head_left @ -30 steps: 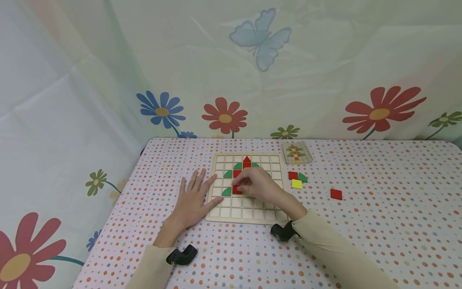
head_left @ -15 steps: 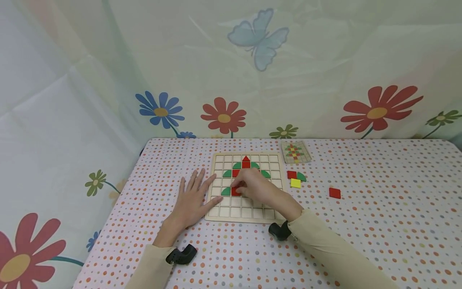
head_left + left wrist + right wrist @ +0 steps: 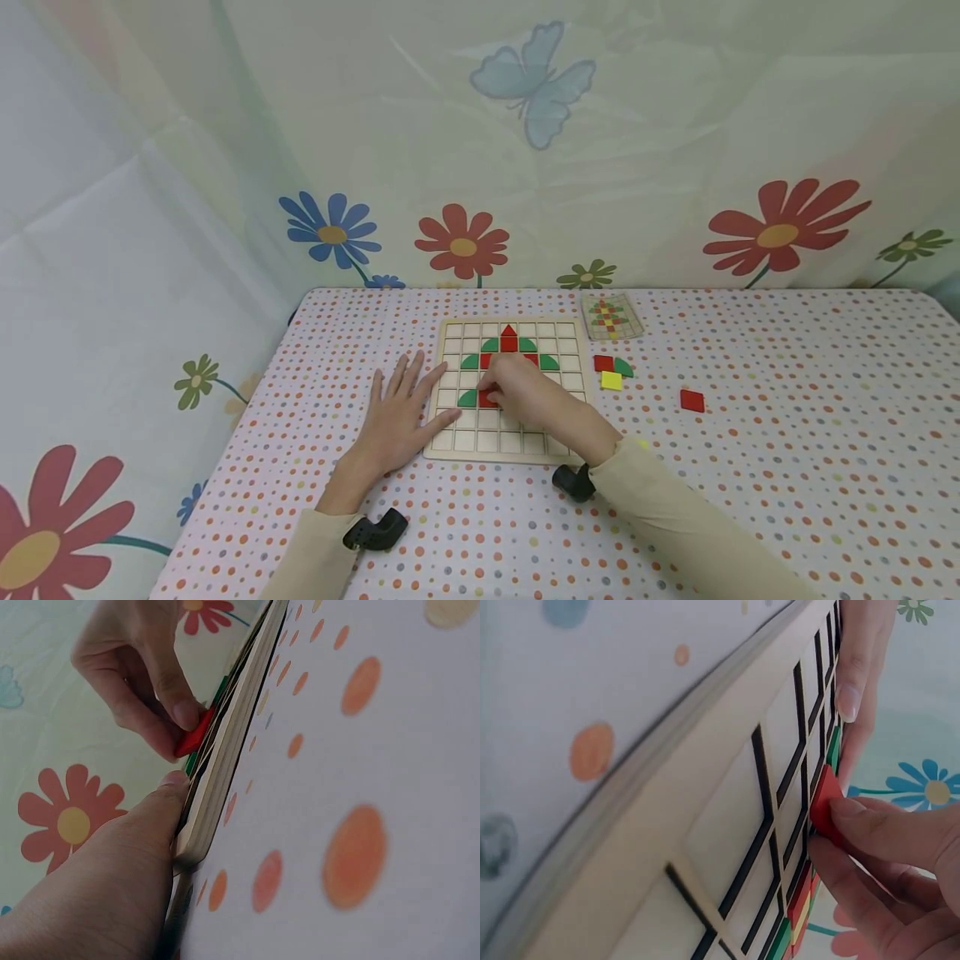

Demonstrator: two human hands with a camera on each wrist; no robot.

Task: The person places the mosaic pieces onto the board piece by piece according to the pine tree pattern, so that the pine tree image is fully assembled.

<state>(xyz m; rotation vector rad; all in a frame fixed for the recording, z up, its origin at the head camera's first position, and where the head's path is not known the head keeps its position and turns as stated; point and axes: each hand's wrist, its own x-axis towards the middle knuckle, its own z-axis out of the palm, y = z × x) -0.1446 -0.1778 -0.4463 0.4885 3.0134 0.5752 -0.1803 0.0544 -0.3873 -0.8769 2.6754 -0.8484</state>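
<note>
My right hand (image 3: 528,392) pinches a red square tile (image 3: 825,801) between thumb and fingers. The tile stands tilted at the wooden grid board (image 3: 487,441), just right of a green quarter-circle tile (image 3: 468,399). In the left wrist view the same red tile (image 3: 193,735) shows under the thumb. With fingers spread, my left hand (image 3: 395,421) rests at the board's left edge, its thumb reaching over the frame. On the board, red and green tiles form a stepped shape under a red triangle (image 3: 509,331). My right hand hides part of this pattern.
A pattern card (image 3: 635,326) lies behind the board's right corner. Beside the board are a loose red square (image 3: 603,363), a green quarter-circle (image 3: 623,367) and a yellow square (image 3: 611,381). Another red square (image 3: 692,401) lies farther right. A yellow piece (image 3: 642,444) peeks out by my right sleeve.
My right hand stays over the same spot with the red tile, its wrist slightly lower and farther left. A yellow piece now shows beside the sleeve. My left hand keeps its place.
</note>
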